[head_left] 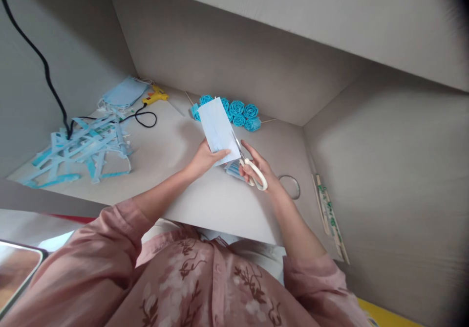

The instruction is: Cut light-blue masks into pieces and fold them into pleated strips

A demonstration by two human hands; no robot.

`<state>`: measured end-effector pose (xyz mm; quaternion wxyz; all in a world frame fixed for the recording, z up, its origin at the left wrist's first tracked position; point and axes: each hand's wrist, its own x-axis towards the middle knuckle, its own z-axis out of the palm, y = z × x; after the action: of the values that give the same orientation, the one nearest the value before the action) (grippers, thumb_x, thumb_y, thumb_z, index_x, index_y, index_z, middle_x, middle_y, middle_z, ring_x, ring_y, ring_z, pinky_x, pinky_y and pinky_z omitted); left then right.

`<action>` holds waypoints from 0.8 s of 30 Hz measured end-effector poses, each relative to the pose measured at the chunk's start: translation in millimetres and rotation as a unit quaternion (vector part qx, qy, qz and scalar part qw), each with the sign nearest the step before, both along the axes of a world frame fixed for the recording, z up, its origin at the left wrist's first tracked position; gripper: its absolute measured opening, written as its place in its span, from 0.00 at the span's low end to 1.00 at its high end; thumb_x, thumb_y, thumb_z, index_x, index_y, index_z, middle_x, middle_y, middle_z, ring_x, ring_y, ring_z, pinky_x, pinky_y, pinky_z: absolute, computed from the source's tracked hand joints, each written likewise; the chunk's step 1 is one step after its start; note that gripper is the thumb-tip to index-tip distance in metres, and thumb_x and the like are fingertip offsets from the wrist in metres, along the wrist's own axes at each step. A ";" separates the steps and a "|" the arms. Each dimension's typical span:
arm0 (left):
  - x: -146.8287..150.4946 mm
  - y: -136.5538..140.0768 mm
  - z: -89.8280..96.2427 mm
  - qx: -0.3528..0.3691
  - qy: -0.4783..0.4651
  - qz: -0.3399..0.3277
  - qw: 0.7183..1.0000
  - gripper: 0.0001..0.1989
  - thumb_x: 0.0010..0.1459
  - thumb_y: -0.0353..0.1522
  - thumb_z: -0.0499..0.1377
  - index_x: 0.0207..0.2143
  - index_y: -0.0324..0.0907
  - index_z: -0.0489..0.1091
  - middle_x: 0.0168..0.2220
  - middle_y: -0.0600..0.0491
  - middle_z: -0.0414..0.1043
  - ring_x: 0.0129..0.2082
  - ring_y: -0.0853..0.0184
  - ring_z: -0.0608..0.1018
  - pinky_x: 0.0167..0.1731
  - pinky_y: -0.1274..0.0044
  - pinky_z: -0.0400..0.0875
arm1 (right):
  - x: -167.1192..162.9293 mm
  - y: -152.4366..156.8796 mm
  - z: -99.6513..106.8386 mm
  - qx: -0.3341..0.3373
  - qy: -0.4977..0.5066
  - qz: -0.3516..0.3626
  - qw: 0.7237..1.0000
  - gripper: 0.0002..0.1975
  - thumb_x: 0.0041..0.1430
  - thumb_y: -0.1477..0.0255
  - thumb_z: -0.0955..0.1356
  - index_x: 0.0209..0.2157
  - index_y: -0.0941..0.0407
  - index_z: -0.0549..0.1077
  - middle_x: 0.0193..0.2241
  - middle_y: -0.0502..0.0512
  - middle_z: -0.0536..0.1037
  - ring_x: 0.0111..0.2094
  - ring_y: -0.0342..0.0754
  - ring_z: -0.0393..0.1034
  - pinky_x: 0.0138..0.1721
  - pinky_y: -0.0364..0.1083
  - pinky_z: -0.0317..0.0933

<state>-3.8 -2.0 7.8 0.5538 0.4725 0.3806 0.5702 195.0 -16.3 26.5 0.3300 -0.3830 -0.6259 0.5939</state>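
Observation:
My left hand (205,160) grips a pale blue face mask sheet (217,126) by its lower edge, thumb on top. In my right hand (262,165) is a pair of scissors (259,174) with white handles. Their blades lie along the right edge of the sheet, near its lower corner. Below the sheet, a small stack of pleated blue pieces (234,170) rests on the table, partly covered by my hands. Behind the sheet stands a group of bright blue rolled flowers (237,108), some hidden by it.
Cut blue and white strips (84,146) lie in a heap at the left. Past them are a stack of masks (125,92) and a yellow glue gun (156,95) with a black cord (47,73). A ring-shaped band (290,186) and wooden sticks (330,214) lie at the right.

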 end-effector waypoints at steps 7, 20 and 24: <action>0.1 -0.3 0.6 -0.002 0.002 0.014 1.000 0.27 0.42 0.40 0.70 0.42 0.36 0.69 0.41 0.44 0.76 0.39 0.59 0.78 0.39 0.70 0.74 | -2.7 -0.9 2.2 -0.009 0.003 -0.013 1.000 0.53 0.52 0.56 0.73 0.70 0.56 0.42 0.22 0.46 0.73 0.17 0.38 0.62 0.16 0.38 0.56; -0.4 -0.3 -1.2 0.000 -0.006 0.014 1.000 0.29 0.42 0.41 0.71 0.44 0.36 0.71 0.46 0.43 0.77 0.47 0.55 0.78 0.48 0.66 0.72 | -4.0 -1.0 1.7 -0.008 -0.012 -0.029 0.999 0.54 0.50 0.58 0.73 0.70 0.57 0.42 0.21 0.44 0.72 0.16 0.37 0.60 0.16 0.38 0.55; -2.9 0.5 -1.1 -0.025 -0.053 0.031 0.998 0.29 0.45 0.45 0.69 0.45 0.36 0.72 0.48 0.43 0.76 0.48 0.54 0.78 0.49 0.66 0.72 | -4.5 -1.6 2.3 -0.007 -0.013 -0.035 0.999 0.53 0.50 0.59 0.73 0.70 0.56 0.44 0.20 0.44 0.71 0.16 0.37 0.59 0.17 0.38 0.55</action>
<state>-6.8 -1.5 6.7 0.5667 0.4156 0.3792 0.6019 190.5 -17.9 28.8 0.3398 -0.4143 -0.6122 0.5815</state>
